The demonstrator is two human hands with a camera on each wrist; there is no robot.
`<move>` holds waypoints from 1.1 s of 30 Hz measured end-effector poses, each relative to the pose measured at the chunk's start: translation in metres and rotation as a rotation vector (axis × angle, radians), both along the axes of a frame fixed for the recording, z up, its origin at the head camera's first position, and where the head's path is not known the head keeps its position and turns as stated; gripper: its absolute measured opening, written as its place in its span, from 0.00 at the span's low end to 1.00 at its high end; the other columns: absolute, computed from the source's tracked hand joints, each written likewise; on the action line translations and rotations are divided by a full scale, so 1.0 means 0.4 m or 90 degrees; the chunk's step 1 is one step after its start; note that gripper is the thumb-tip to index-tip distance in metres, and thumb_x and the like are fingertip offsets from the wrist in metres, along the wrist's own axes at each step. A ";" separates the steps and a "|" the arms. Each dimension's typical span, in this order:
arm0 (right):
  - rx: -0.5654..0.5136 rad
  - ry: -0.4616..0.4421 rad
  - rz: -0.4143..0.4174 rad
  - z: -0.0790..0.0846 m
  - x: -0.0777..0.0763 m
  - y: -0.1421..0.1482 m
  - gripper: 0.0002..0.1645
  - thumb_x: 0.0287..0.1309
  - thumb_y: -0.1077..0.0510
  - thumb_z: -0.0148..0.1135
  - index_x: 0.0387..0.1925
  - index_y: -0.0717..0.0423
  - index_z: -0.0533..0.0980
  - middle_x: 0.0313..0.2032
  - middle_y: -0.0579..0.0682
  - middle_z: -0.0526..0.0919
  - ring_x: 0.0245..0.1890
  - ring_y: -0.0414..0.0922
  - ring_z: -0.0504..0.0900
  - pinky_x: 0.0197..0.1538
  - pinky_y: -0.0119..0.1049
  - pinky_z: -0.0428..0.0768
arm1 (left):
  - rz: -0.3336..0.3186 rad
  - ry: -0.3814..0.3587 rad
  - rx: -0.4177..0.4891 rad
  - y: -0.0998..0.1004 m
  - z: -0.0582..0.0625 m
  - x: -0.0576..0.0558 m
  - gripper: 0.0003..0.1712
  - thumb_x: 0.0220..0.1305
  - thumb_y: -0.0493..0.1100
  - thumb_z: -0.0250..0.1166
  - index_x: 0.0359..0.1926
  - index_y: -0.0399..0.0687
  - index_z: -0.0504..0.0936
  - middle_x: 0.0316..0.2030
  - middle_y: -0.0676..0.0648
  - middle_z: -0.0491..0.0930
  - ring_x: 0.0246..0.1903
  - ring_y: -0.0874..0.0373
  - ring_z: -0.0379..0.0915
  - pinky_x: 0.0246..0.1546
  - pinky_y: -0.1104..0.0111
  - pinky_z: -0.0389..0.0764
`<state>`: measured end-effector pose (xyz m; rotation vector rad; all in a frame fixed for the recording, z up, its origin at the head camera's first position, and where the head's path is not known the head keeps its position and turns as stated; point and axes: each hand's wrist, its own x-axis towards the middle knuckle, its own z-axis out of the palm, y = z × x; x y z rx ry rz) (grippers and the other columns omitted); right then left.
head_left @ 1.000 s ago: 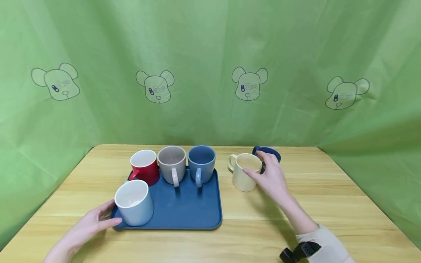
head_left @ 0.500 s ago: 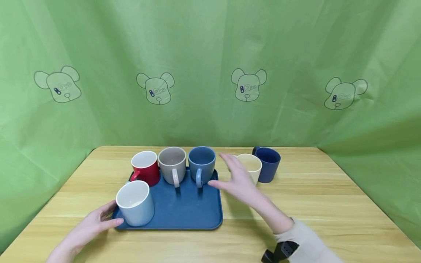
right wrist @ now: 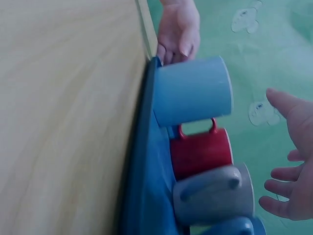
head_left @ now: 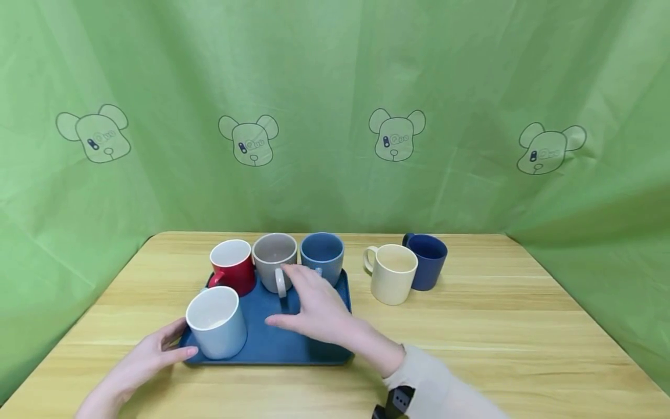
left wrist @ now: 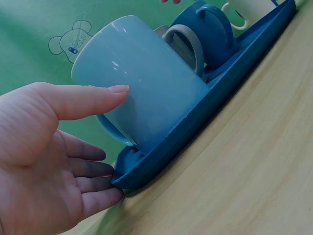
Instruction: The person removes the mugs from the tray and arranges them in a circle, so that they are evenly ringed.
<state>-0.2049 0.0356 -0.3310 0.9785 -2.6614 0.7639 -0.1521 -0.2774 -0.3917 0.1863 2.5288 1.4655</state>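
Note:
My left hand is beside the left end of the blue tray, its fingertips right at the tray's corner and its thumb straight alongside the light blue mug. That mug stands upright at the tray's front left. My right hand hovers over the tray with thumb and fingers spread and holds nothing. In the head view it overlaps the blue mug and partly covers that mug's handle. Behind stand a red mug and a grey mug, next to the blue one along the tray's far side.
Right of the tray, a cream mug stands on the wooden table, with a dark blue mug partly behind it. A green curtain printed with bear heads hangs along the table's back and sides.
My right hand has left the cream mug with nothing in it and moved left until over the tray. The left hand has stayed by the light blue mug.

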 end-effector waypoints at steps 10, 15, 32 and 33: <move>0.088 0.041 0.021 -0.038 0.004 -0.107 0.57 0.38 0.25 0.63 0.64 0.54 0.62 0.58 0.49 0.70 0.56 0.44 0.68 0.52 0.41 0.74 | 0.009 -0.003 0.000 0.007 0.003 0.000 0.47 0.60 0.45 0.63 0.66 0.21 0.46 0.65 0.23 0.48 0.64 0.31 0.48 0.59 0.48 0.60; 0.098 0.053 0.016 -0.051 0.002 -0.142 0.58 0.36 0.25 0.64 0.63 0.54 0.62 0.57 0.49 0.71 0.55 0.43 0.69 0.54 0.40 0.73 | 0.012 0.000 -0.005 0.008 0.005 0.001 0.47 0.60 0.46 0.62 0.66 0.21 0.46 0.64 0.23 0.49 0.63 0.31 0.49 0.59 0.48 0.61; 0.080 0.058 0.030 -0.079 -0.009 -0.219 0.56 0.30 0.24 0.67 0.59 0.51 0.65 0.47 0.42 0.74 0.47 0.37 0.70 0.41 0.29 0.70 | 0.006 0.001 0.009 0.002 0.002 0.001 0.46 0.61 0.45 0.62 0.65 0.20 0.46 0.64 0.22 0.48 0.62 0.30 0.51 0.58 0.48 0.62; 0.079 0.054 0.028 -0.080 -0.010 -0.222 0.56 0.30 0.25 0.68 0.58 0.51 0.65 0.47 0.42 0.74 0.46 0.37 0.70 0.40 0.29 0.70 | 0.006 0.001 0.009 0.002 0.002 0.001 0.46 0.61 0.44 0.62 0.65 0.20 0.46 0.64 0.22 0.48 0.62 0.30 0.51 0.58 0.48 0.62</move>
